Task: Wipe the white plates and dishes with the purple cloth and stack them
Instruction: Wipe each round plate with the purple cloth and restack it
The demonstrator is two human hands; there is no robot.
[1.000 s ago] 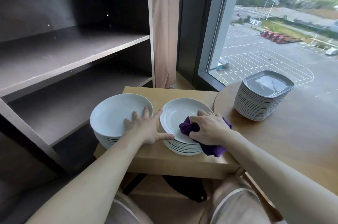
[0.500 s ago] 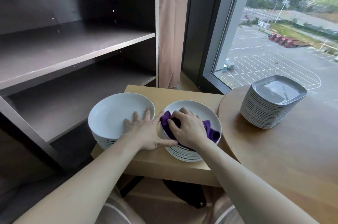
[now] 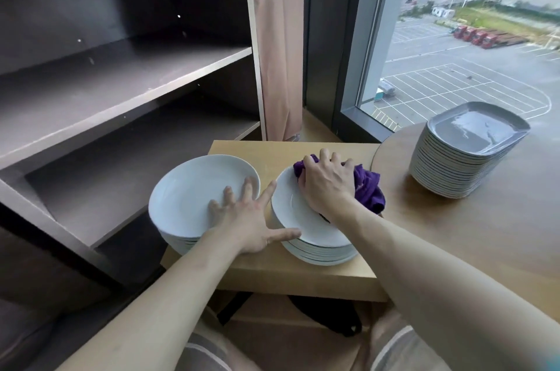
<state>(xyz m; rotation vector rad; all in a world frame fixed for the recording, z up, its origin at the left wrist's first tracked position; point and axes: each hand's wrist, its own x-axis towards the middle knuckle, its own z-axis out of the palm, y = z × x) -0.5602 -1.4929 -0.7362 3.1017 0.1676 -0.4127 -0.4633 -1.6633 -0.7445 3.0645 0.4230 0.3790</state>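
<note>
Right hand grips cloth at rim of plate.

Smooth, glossy white plates that look ceramic sit on a pale, matt wooden bench, with a soft, crumpled purple cloth, shiny grey plates, dark matt wood-look shelves and a beige fabric curtain.
</note>
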